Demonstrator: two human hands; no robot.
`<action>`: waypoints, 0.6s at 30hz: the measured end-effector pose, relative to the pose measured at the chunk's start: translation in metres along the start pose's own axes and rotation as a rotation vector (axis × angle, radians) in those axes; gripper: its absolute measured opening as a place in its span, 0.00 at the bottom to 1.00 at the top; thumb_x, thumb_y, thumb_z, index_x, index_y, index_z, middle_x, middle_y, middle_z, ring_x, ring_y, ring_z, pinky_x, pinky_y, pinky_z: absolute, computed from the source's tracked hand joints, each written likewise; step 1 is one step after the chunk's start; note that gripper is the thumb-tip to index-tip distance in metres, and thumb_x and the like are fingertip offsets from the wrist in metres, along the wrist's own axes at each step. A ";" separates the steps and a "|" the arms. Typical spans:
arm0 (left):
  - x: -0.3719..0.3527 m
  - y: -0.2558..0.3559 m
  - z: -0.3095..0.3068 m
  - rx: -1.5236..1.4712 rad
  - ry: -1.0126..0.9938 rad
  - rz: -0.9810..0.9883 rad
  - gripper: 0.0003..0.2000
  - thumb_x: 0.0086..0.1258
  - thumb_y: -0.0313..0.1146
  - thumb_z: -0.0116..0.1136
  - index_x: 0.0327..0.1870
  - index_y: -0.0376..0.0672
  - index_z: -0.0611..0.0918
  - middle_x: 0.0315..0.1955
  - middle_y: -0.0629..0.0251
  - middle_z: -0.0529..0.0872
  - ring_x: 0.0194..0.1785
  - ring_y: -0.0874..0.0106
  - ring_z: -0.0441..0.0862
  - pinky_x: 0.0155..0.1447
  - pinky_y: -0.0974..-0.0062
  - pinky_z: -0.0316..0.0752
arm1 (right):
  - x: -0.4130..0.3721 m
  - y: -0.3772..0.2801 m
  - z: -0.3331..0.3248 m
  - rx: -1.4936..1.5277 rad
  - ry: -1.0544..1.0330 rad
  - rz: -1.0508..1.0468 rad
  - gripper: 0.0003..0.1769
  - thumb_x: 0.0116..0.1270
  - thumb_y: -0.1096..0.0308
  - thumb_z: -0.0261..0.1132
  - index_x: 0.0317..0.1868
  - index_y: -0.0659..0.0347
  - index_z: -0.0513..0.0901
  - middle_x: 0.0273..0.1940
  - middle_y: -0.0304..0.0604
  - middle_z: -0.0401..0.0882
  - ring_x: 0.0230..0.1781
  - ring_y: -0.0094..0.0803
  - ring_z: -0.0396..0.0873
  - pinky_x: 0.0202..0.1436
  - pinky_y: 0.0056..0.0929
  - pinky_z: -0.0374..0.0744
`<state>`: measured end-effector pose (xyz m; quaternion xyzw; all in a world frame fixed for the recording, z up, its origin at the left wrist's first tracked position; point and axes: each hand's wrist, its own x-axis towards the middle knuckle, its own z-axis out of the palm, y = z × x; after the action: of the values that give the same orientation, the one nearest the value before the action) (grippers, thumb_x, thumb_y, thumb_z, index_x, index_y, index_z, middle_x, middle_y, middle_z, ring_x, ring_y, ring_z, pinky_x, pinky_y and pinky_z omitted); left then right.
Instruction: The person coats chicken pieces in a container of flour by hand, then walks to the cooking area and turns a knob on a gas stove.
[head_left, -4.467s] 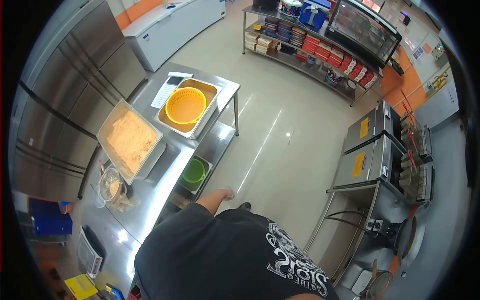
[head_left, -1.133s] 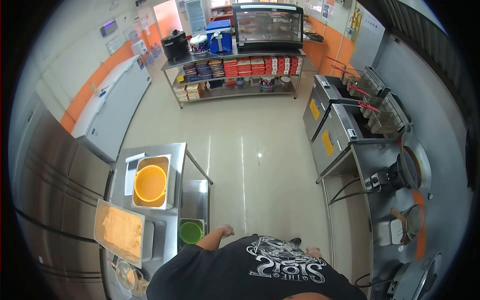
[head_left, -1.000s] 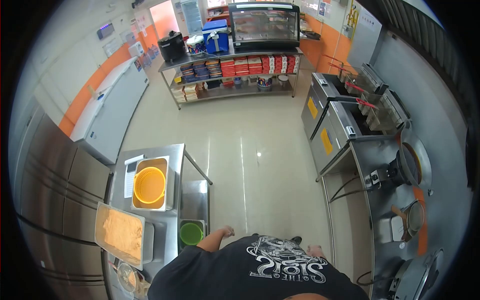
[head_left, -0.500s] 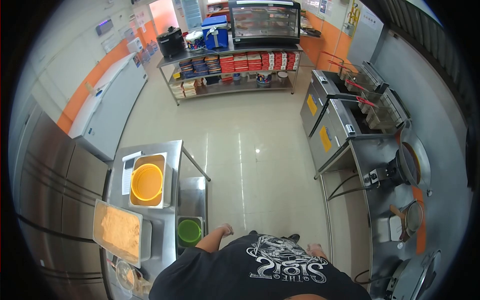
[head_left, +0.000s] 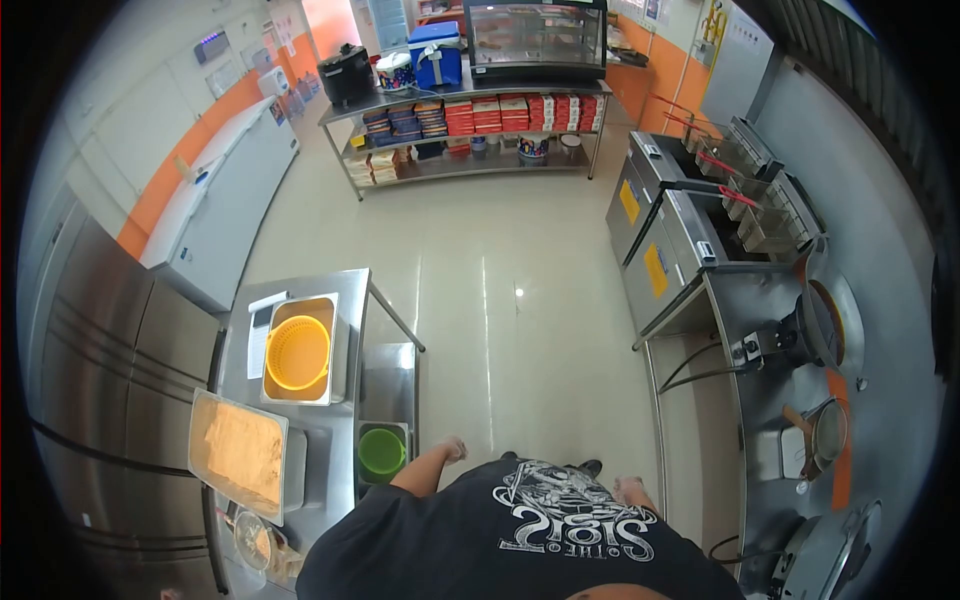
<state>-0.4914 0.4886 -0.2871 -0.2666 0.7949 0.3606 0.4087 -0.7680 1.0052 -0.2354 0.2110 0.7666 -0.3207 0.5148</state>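
Note:
My left hand (head_left: 454, 450), in what looks like a clear glove, hangs beside my body near the lower shelf of the left steel table. Its fingers look loosely apart, and nothing shows in it. At my other side my right hand (head_left: 630, 490), likewise gloved, hangs low with loose fingers and nothing visible in it; my shirt hides part of it. Closest to my left hand is a green basket (head_left: 382, 452) on that shelf. Above, on the table, a steel pan holds light-brown powder (head_left: 240, 452), and a yellow basket (head_left: 298, 352) sits in another pan.
The left steel table (head_left: 330, 435) also bears a round strainer (head_left: 256, 540). Along the right stand fryers (head_left: 690, 225) and a counter (head_left: 745, 420) with a wok (head_left: 838, 320). Ahead, a shelved table (head_left: 470, 170) carries boxes and a display case (head_left: 537, 40). A white freezer (head_left: 225, 205) lines the left wall.
The view has shifted slightly, with the left table's things sitting a little higher and farther right. Both hands still hang at my sides.

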 end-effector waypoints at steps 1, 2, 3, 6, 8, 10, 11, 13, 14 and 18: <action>-0.026 0.013 -0.008 0.081 -0.008 0.064 0.12 0.56 0.36 0.60 0.41 0.50 0.86 0.42 0.60 0.85 0.46 0.62 0.82 0.49 0.68 0.76 | -0.007 -0.002 0.000 -0.192 0.015 -0.079 0.16 0.58 0.63 0.61 0.47 0.57 0.77 0.32 0.38 0.78 0.36 0.30 0.76 0.43 0.34 0.74; -0.046 0.025 -0.019 0.165 -0.010 0.130 0.11 0.56 0.36 0.59 0.41 0.50 0.86 0.42 0.59 0.85 0.46 0.62 0.82 0.49 0.68 0.76 | -0.013 -0.005 0.000 -0.391 0.011 -0.158 0.17 0.58 0.62 0.61 0.47 0.56 0.77 0.33 0.38 0.79 0.37 0.30 0.77 0.44 0.34 0.74; -0.048 0.029 -0.027 0.250 -0.005 0.198 0.11 0.56 0.35 0.59 0.41 0.50 0.86 0.42 0.58 0.84 0.46 0.61 0.82 0.49 0.68 0.76 | -0.018 -0.008 0.000 -0.590 0.023 -0.240 0.18 0.57 0.61 0.62 0.47 0.55 0.77 0.34 0.38 0.80 0.39 0.30 0.77 0.46 0.34 0.74; -0.036 0.016 -0.016 0.110 0.024 0.057 0.11 0.58 0.35 0.57 0.40 0.50 0.86 0.42 0.58 0.84 0.46 0.60 0.81 0.48 0.67 0.76 | -0.031 -0.032 0.003 -1.221 0.012 -0.468 0.19 0.56 0.58 0.62 0.47 0.54 0.78 0.38 0.39 0.81 0.42 0.33 0.78 0.47 0.33 0.75; -0.020 -0.001 -0.009 0.131 0.061 0.145 0.10 0.58 0.36 0.57 0.40 0.50 0.86 0.41 0.57 0.84 0.44 0.60 0.82 0.46 0.66 0.76 | -0.041 -0.032 0.003 -1.542 -0.003 -0.565 0.19 0.56 0.57 0.61 0.47 0.54 0.78 0.39 0.41 0.81 0.43 0.34 0.79 0.47 0.33 0.75; -0.005 -0.013 0.006 0.105 0.043 0.172 0.11 0.58 0.37 0.57 0.39 0.48 0.85 0.40 0.56 0.84 0.42 0.59 0.82 0.45 0.65 0.76 | -0.048 -0.035 0.003 -1.542 0.008 -0.562 0.19 0.56 0.57 0.61 0.47 0.55 0.78 0.39 0.42 0.82 0.43 0.35 0.79 0.47 0.33 0.76; 0.005 -0.018 0.009 0.076 0.015 0.156 0.11 0.59 0.38 0.56 0.39 0.47 0.85 0.40 0.55 0.84 0.41 0.59 0.82 0.44 0.65 0.76 | -0.055 -0.036 0.003 -1.527 0.013 -0.551 0.18 0.56 0.58 0.61 0.46 0.55 0.78 0.40 0.42 0.82 0.43 0.35 0.79 0.47 0.33 0.76; -0.001 -0.014 0.006 0.047 -0.029 0.066 0.12 0.59 0.39 0.56 0.39 0.44 0.85 0.39 0.53 0.84 0.40 0.59 0.82 0.43 0.64 0.76 | -0.061 -0.036 0.002 -1.509 0.014 -0.534 0.18 0.56 0.58 0.61 0.46 0.55 0.78 0.40 0.43 0.82 0.43 0.36 0.80 0.47 0.33 0.76; -0.013 0.001 -0.001 0.048 -0.041 -0.005 0.13 0.59 0.40 0.56 0.39 0.43 0.85 0.38 0.52 0.84 0.39 0.58 0.82 0.42 0.63 0.76 | -0.065 -0.037 0.004 -1.515 0.016 -0.530 0.18 0.56 0.58 0.61 0.46 0.56 0.78 0.40 0.44 0.82 0.43 0.36 0.80 0.47 0.33 0.76; -0.026 0.017 -0.012 0.154 0.040 0.030 0.14 0.60 0.39 0.55 0.39 0.40 0.84 0.36 0.51 0.84 0.39 0.57 0.82 0.42 0.62 0.75 | -0.075 -0.045 0.006 -1.556 0.017 -0.540 0.17 0.57 0.59 0.60 0.45 0.57 0.79 0.41 0.46 0.82 0.43 0.38 0.80 0.47 0.33 0.76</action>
<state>-0.4956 0.4924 -0.2546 -0.2297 0.8320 0.2992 0.4067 -0.7649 0.9695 -0.1558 -0.3953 0.7980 0.1910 0.4130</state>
